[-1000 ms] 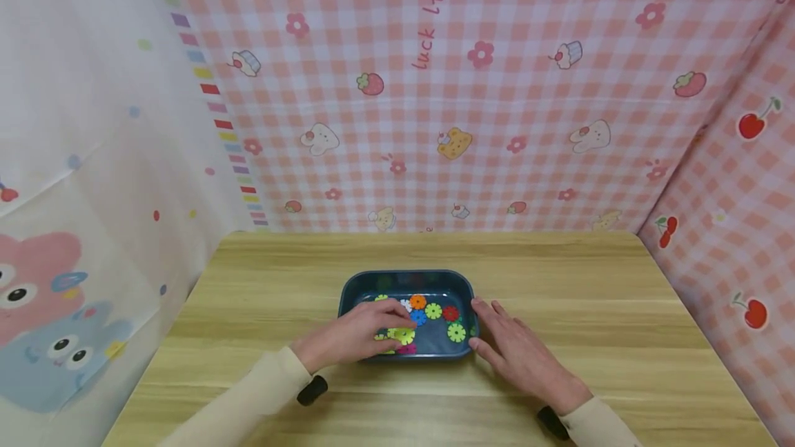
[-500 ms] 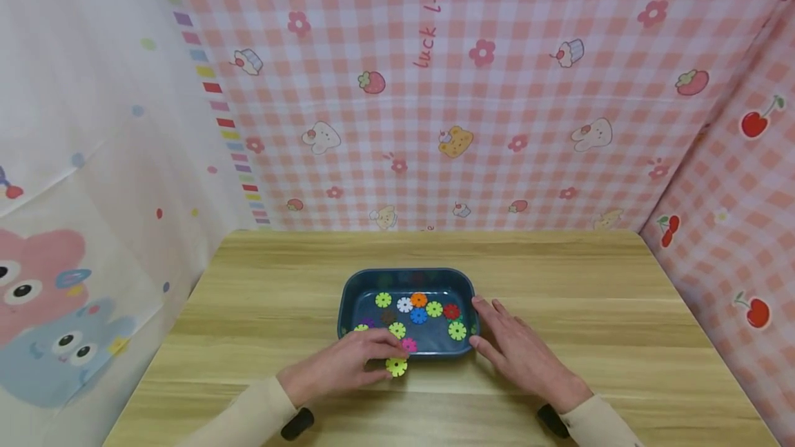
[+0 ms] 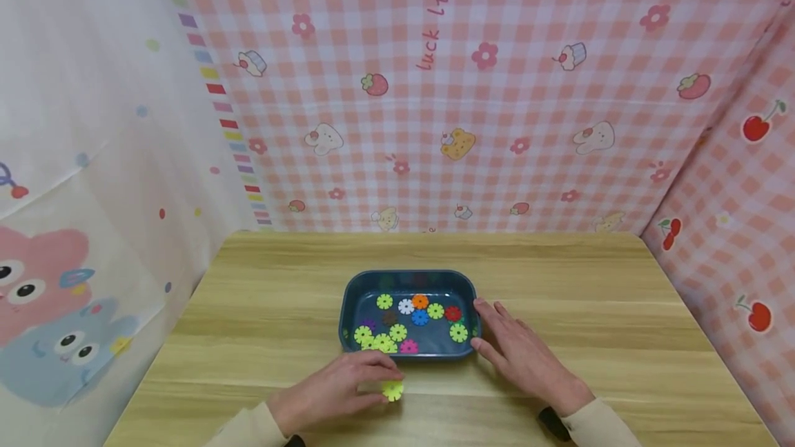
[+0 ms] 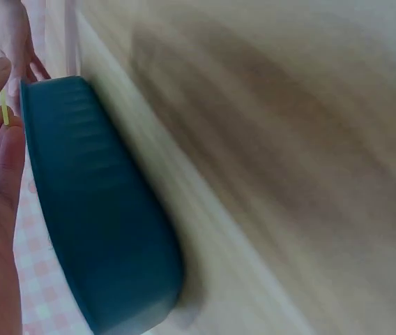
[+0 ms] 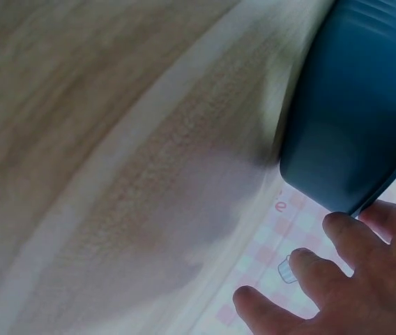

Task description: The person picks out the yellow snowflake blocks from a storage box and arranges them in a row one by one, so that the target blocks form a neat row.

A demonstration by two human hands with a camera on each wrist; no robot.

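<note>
In the head view my left hand pinches a yellow-green notched plastic disc between thumb and fingertips, just in front of the dark blue tray. The left wrist view shows that disc edge-on between the fingertips, above the level of the tray's rim. With its fingers extended, my right hand touches the tray's right end; in the right wrist view its fingers meet the rim. Inside the tray lie several more notched discs, among them an orange one, a blue one and a pink one.
The tray stands on a wood-grain table. A pink checked cloth hangs behind the table, and a white patterned cloth is on the left. Another checked cloth hangs on the right.
My left hand has come out of the tray with the yellow-green disc and moved toward the table's near side. The right hand stays at the tray's right end.
</note>
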